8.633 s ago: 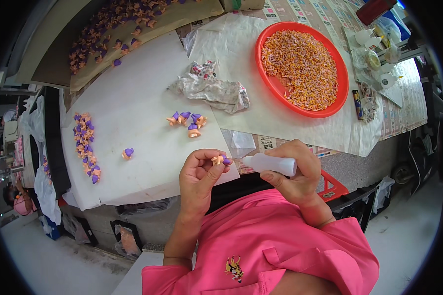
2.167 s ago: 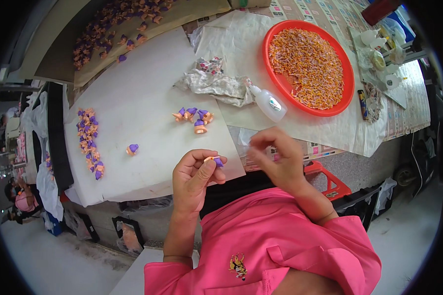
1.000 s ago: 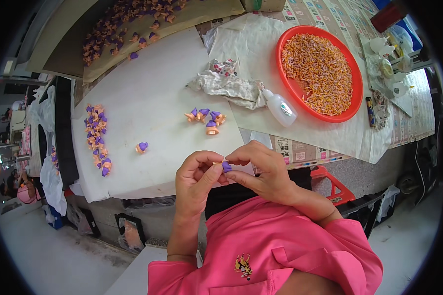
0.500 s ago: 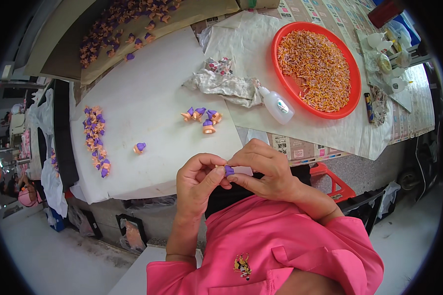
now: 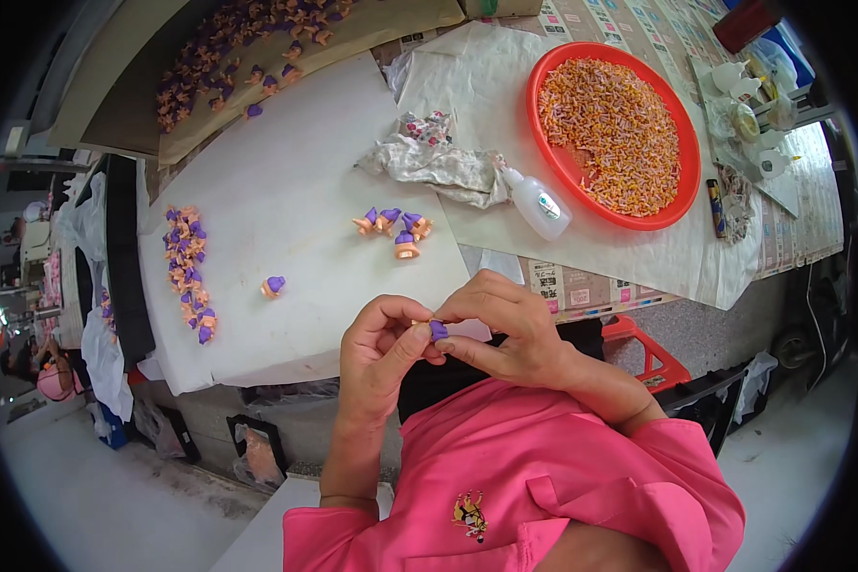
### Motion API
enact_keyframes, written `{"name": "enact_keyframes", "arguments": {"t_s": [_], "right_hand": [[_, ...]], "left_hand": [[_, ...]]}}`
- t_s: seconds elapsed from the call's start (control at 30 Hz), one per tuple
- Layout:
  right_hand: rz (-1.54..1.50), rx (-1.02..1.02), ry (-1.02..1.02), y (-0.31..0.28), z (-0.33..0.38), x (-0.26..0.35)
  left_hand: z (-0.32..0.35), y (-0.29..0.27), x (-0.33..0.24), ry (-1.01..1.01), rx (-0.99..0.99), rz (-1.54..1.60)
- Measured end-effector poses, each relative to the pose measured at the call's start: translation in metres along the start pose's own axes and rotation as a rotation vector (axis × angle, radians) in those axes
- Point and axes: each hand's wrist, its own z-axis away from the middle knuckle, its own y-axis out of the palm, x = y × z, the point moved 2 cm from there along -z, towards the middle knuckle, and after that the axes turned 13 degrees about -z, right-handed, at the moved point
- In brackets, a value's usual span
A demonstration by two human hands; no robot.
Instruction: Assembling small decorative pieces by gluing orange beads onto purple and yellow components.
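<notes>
Close to my body, just off the table's near edge, both hands meet around one small purple-and-peach figurine piece (image 5: pixel 439 330). My left hand (image 5: pixel 383 348) is closed, pinching its peach side, which the fingers mostly hide. My right hand (image 5: pixel 507 326) grips the purple part between thumb and fingers. Beyond the hands, a small cluster of similar purple-topped pieces (image 5: pixel 407 245) rests on the white sheet (image 5: pixel 305 172). A single piece (image 5: pixel 274 286) lies apart to the left. Farther left, several more form a long row (image 5: pixel 187 272).
A red round tray (image 5: pixel 536 124) heaped with tiny orange and pinkish parts sits at the right. Beside it are a white squeeze bottle (image 5: pixel 541 212) and a crumpled cloth (image 5: pixel 429 167). Many purple-and-peach pieces (image 5: pixel 229 67) lie in a bin at the far left. A red stool (image 5: pixel 648 353) stands below.
Both hands, still holding the piece, have shifted very slightly to the left. The pieces on the table stay in the same arrangement.
</notes>
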Motion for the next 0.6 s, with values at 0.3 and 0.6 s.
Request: {"name": "enact_keyframes", "arguments": {"t_s": [0.3, 0.6], "right_hand": [[-0.027, -0.017, 0.048, 0.001, 0.005, -0.002], [-0.038, -0.124, 0.072, -0.003, 0.01, -0.014]], "left_hand": [[0.001, 0.003, 0.0, 0.01, -0.006, -0.029], [-0.008, 0.01, 0.003, 0.035, -0.033, -0.042]]}}
